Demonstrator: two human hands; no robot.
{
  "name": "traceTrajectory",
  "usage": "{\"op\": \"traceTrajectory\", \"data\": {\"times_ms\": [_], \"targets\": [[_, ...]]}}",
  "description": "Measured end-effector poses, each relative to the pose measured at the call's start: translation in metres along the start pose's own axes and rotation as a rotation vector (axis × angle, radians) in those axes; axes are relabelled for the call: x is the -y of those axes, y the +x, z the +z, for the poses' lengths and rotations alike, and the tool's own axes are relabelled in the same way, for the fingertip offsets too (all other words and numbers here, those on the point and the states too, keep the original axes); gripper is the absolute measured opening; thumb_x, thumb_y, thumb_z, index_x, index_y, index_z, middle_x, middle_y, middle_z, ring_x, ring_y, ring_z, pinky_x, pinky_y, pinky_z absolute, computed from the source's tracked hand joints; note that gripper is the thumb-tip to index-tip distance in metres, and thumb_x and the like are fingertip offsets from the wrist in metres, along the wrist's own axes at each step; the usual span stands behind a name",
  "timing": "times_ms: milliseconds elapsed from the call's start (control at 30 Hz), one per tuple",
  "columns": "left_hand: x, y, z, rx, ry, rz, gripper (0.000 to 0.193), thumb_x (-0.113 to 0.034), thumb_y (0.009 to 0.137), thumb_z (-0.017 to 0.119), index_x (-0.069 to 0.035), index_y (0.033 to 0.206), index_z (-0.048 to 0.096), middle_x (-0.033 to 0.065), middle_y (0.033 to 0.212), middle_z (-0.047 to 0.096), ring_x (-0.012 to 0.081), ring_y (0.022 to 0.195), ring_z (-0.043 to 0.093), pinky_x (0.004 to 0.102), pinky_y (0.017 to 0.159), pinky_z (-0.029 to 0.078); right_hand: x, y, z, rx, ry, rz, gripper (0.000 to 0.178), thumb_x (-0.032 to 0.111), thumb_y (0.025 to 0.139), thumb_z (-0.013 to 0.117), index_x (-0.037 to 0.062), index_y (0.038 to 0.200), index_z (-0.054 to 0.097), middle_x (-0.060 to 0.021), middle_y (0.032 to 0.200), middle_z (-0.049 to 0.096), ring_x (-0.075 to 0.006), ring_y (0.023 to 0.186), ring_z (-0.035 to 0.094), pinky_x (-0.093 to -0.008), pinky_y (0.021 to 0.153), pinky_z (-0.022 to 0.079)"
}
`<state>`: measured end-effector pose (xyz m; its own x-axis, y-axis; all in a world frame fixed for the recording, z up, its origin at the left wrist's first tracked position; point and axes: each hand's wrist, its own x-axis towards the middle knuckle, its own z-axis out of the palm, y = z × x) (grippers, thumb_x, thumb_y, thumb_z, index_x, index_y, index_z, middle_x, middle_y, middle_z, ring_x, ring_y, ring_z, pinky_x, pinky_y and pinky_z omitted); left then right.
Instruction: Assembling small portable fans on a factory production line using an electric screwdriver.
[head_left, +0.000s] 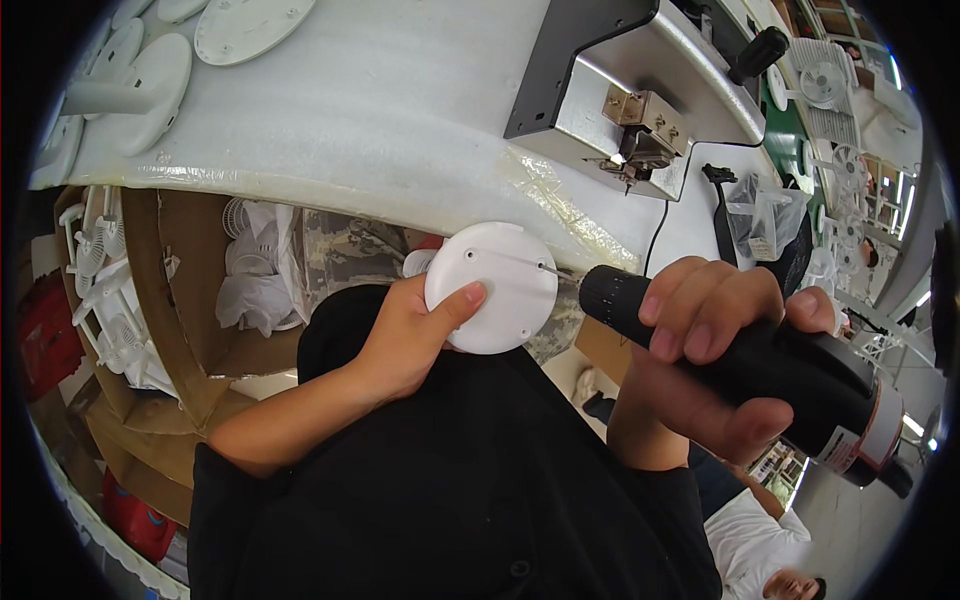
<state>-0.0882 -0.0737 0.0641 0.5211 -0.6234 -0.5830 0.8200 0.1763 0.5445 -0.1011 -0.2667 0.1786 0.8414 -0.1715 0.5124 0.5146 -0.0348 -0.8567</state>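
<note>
My left hand (425,330) is closed on a round white plastic base (505,300), its thumb flat on the face that is turned up. Small screw holes show near the rim of this disc. In my right hand (715,340) is a black electric screwdriver (800,385), its fingers wrapped round the body. The thin bit points left and its tip meets the disc at the upper right hole. Whether a screw sits under the tip is too small to tell. What lies behind the disc is mostly hidden.
A grey metal machine (640,95) with a black knob stands on the white-covered table (400,110). More white round bases (150,95) lie at the far left. Cardboard boxes (190,270) below hold white fan parts. A plastic bag (765,215) lies right; another person (755,540) is at lower right.
</note>
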Motion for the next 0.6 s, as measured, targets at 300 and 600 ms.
{"op": "traceTrajectory", "data": {"times_ms": [300,600], "targets": [[0.001,-0.001,0.004,0.012,-0.026,-0.006,0.032,-0.016,0.095,0.061,0.011,0.112,0.059,0.0159,0.094,0.067,0.0158,0.08,0.065,0.0235,0.072,0.054,0.0,-0.001,0.005,0.074,-0.018,0.023,0.05,0.045,0.086,0.068,0.0133,0.115,0.043,-0.0034,0.074,0.056,-0.0136,0.057,0.055,-0.0307,0.06,0.048],[0.004,0.0,0.002,0.019,-0.063,0.001,0.031,-0.016,0.095,0.061,0.011,0.112,0.059,0.0159,0.096,0.067,0.0158,0.082,0.065,0.0237,0.073,0.054,-0.004,-0.003,-0.005,0.205,-0.009,0.053,0.055,0.033,0.083,0.074,0.0137,0.121,0.04,-0.0064,0.076,0.06,-0.0175,0.063,0.058,-0.033,0.062,0.049]]}}
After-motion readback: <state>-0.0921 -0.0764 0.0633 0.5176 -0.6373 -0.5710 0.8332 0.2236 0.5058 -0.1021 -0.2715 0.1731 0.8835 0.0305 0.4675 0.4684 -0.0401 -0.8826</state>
